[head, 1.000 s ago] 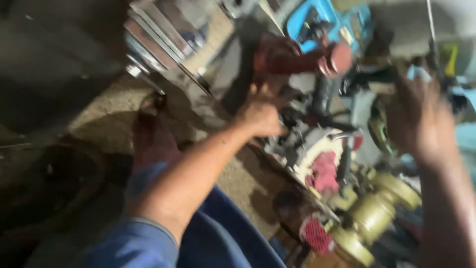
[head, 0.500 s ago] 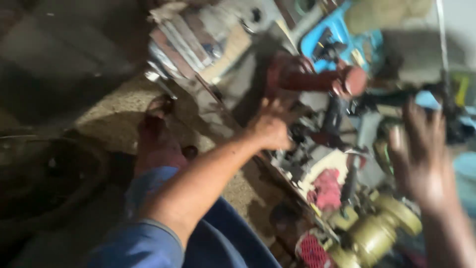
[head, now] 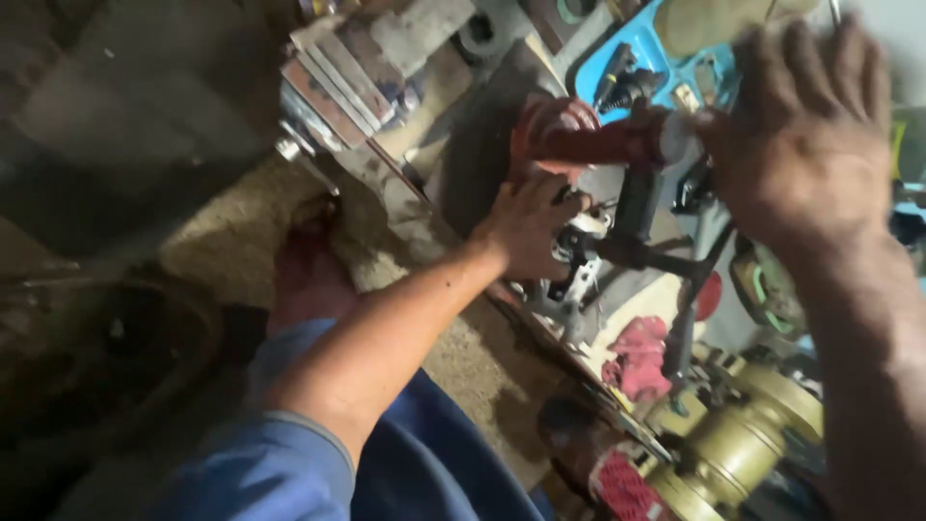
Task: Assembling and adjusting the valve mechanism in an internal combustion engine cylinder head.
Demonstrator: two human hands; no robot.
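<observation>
The left hand [head: 529, 230] rests with fingers curled over a black-and-white mechanism [head: 577, 253] just below a red cylindrical part [head: 588, 140], though whether it actually clamps that piece cannot be told. The right hand [head: 803, 135] is raised with fingers spread apart, holding nothing, its thumb side close to the pale end of the red part. Nearby lie a red rag [head: 639, 357], a brass-coloured fitting [head: 743, 444] and a blue tray [head: 641, 58], on a cluttered bench
</observation>
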